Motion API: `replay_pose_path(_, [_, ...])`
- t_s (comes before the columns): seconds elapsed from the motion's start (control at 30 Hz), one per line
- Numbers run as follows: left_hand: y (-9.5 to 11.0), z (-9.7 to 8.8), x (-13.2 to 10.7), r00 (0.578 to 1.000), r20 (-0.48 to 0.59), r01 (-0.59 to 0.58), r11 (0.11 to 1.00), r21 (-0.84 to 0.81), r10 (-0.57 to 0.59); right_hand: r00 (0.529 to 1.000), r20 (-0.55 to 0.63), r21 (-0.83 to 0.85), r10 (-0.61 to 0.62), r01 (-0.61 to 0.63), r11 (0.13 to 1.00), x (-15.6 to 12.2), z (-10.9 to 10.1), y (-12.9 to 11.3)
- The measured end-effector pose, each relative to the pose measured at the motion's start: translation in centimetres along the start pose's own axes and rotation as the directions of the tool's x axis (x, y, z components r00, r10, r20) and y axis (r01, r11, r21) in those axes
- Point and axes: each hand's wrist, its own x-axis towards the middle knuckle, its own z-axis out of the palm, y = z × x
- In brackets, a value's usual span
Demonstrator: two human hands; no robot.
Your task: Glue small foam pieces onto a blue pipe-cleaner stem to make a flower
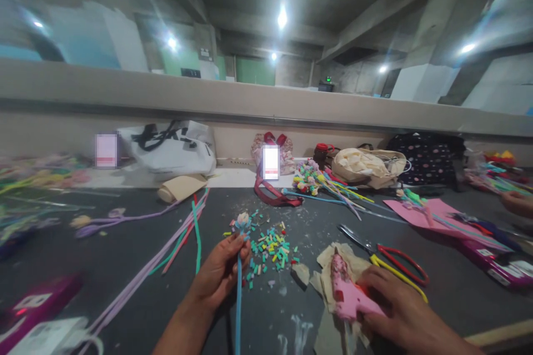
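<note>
My left hand (220, 273) is closed round a light-blue pipe-cleaner stem (239, 310) that stands upright, with a small pale flower head (242, 221) at its top. My right hand (395, 302) rests on a pink glue gun (347, 288) that lies on crumpled paper (328, 258), its nozzle pointing away from me. The fingers curl over the gun's handle. A heap of short coloured pipe-cleaner cuttings (270, 249) lies on the dark table (125, 266) just beyond my left hand.
Red-handled scissors and yellow-handled pliers (387, 258) lie right of the glue gun. Long purple, green and red pipe cleaners (179, 238) stretch across the left. Finished flowers (316, 177), bags (170, 147) and a pink sheet (428, 213) sit farther back. Another person's hand (518, 202) shows at right.
</note>
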Motion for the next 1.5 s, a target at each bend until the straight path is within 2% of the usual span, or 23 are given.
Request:
replay_pose_path(0.33, [0.0,0.4,-0.1,1.0,-0.027,-0.014,1.0,0.019,0.015,0.995,-0.075,0.175,0.069,-0.055,0.983,0.2,-0.2,0.0])
replay_pose_path(0.43, [-0.3,0.7,-0.1,0.999,-0.037,-0.011,0.999,0.041,0.012,0.995,-0.058,0.237,0.086,-0.07,0.969,0.6,0.0,-0.6])
replay_pose_path(0.57, [-2.3,2.1,0.1,0.998,-0.063,0.028,0.988,0.151,-0.019,0.995,-0.001,0.243,0.101,-0.098,0.965,1.3,0.2,-1.4])
replay_pose_path(0.63, [-3.8,3.4,0.3,0.996,-0.011,0.087,0.978,0.188,-0.087,0.996,0.011,0.22,0.088,-0.088,0.971,1.4,0.3,-1.3])
replay_pose_path(0.73, [-5.9,5.1,0.8,0.984,0.002,0.173,0.962,0.212,-0.178,0.999,0.017,0.154,0.052,-0.054,0.987,1.2,0.6,-0.7])
replay_pose_path(0.9, [-7.8,6.2,2.4,0.96,-0.085,0.279,0.921,0.273,-0.266,1.0,-0.009,0.073,0.022,-0.021,0.997,0.6,0.6,0.3])
replay_pose_path(1.1, [-9.1,6.8,3.7,0.965,-0.167,0.25,0.897,0.364,-0.202,0.999,-0.035,0.022,0.011,-0.011,1.0,0.5,0.7,0.7])
replay_pose_path(1.2, [-9.8,6.9,3.7,0.968,-0.174,0.238,0.878,0.415,-0.181,0.999,-0.036,0.039,0.008,-0.006,0.999,0.4,0.7,0.7])
replay_pose_path(1.33, [-10.4,7.0,3.8,0.969,-0.153,0.245,0.826,0.507,-0.194,0.999,-0.017,0.129,0.041,-0.038,0.991,0.3,0.4,0.6])
replay_pose_path(1.43, [-10.5,7.1,3.9,0.964,-0.179,0.263,0.803,0.534,-0.197,0.994,0.009,0.295,0.105,-0.103,0.95,0.2,-0.5,0.9])
replay_pose_path(1.5, [-10.5,7.1,4.0,0.962,-0.187,0.269,0.803,0.532,-0.198,0.991,0.008,0.434,0.135,-0.125,0.892,0.2,-1.4,1.7])
